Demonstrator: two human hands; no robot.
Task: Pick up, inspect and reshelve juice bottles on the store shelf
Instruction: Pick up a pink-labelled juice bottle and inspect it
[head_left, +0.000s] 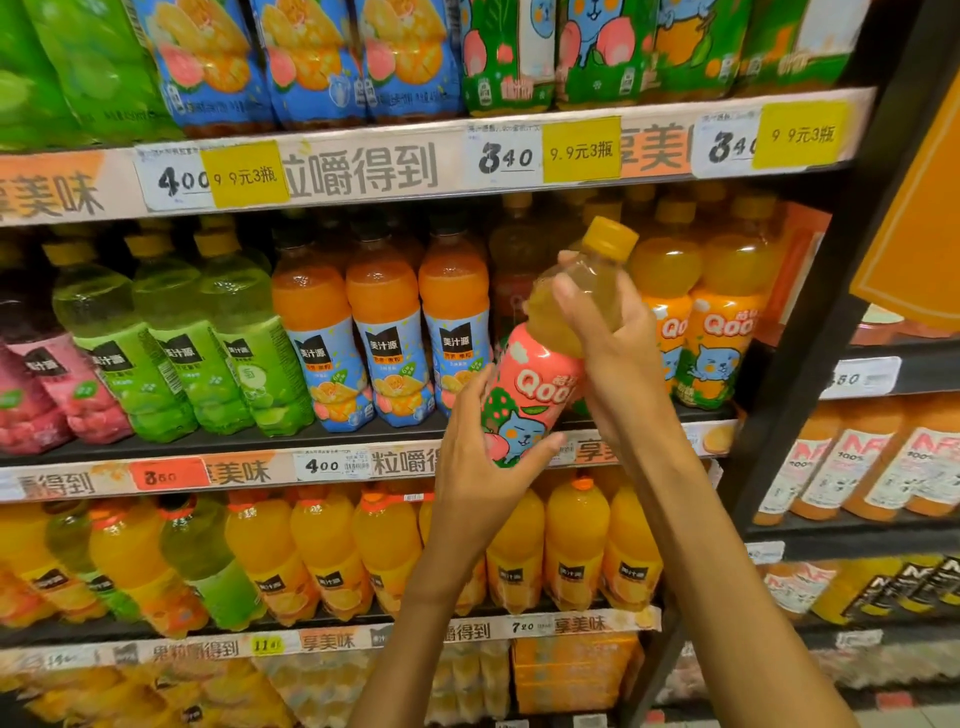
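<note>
I hold a juice bottle (540, 384) with a pink peach label, a blue cat picture and a yellow cap, tilted with its cap up to the right, in front of the middle shelf. My left hand (480, 457) grips its lower end from below. My right hand (615, 343) wraps around its clear upper part just under the cap. Behind the bottle, the middle shelf (260, 447) shows a gap between the orange-capped blue-label bottles (384, 332) and the orange Qoo bottles (719, 322).
Green-label bottles (176, 343) and pink ones (47, 395) fill the middle shelf's left. Large orange juice bottles (322, 551) stand on the shelf below, more bottles above. A black upright post (810, 353) borders the right, with another rack of orange bottles (883, 457) beyond.
</note>
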